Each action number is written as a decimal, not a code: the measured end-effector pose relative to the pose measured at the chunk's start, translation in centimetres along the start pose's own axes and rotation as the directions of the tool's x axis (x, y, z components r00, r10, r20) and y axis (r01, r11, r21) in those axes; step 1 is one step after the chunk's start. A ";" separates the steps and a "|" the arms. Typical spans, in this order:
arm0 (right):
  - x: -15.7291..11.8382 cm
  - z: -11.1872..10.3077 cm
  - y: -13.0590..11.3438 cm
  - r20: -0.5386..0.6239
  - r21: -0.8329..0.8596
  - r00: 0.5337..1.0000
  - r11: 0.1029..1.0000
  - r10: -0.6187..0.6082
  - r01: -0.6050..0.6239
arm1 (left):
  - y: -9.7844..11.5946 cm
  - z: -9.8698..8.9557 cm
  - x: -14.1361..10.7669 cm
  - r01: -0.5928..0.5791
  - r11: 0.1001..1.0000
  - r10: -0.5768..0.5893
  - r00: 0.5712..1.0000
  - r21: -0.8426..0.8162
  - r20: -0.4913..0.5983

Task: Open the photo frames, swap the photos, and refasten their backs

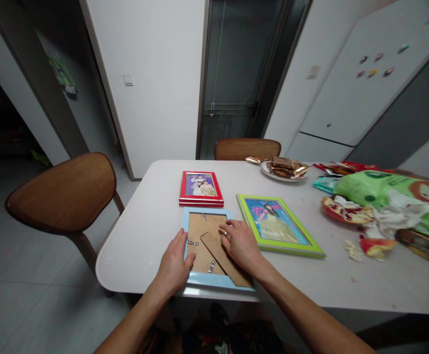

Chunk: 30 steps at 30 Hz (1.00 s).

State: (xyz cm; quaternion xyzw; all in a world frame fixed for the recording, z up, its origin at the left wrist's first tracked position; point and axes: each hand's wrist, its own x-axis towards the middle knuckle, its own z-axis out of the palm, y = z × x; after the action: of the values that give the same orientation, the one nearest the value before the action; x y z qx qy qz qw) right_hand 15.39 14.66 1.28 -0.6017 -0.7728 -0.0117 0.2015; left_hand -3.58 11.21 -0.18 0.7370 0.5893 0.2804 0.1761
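A light blue picture frame (214, 279) lies face down near the table's front edge. Its brown backing board (197, 255) carries small metal clips and a slanted stand flap (222, 258). My left hand (173, 260) holds the frame's left side, fingers along the outer edge and thumb over the rail. Bent and slightly apart, the fingers of my right hand (238, 243) touch the board near its right edge; the palm hides part of the flap and the right rail. To the right lies a lime green picture frame (291, 248), face up. Stacked red picture frames (201, 201) sit behind.
A plate (271, 173) of brown-wrapped packets stands at the back. On the right are a green bag (365, 184), crumpled tissue (399, 211) and pomegranate pieces (347, 210). Wooden chairs stand at the left (67, 191) and the far side (247, 147).
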 end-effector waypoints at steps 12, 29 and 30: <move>2.0 2.7 -5.8 0.095 0.055 0.975 0.979 -0.199 0.194 | -0.4 0.3 0.1 -0.050 0.997 0.050 0.999 0.059 -0.002; 5.3 3.2 -2.3 0.091 -0.050 0.989 0.992 0.118 -0.113 | -0.2 0.3 0.0 -0.014 0.999 0.015 1.000 0.030 -0.021; 5.3 3.1 -2.3 0.099 -0.045 0.988 0.992 0.120 -0.116 | -0.2 0.3 0.0 -0.014 1.000 0.014 1.000 0.028 -0.025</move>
State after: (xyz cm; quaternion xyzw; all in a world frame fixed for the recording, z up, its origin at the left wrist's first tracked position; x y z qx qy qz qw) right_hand 11.28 19.70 0.63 -0.6501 -0.7446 0.0161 0.1506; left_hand -3.56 11.29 -0.58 0.7399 0.5900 0.2827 0.1566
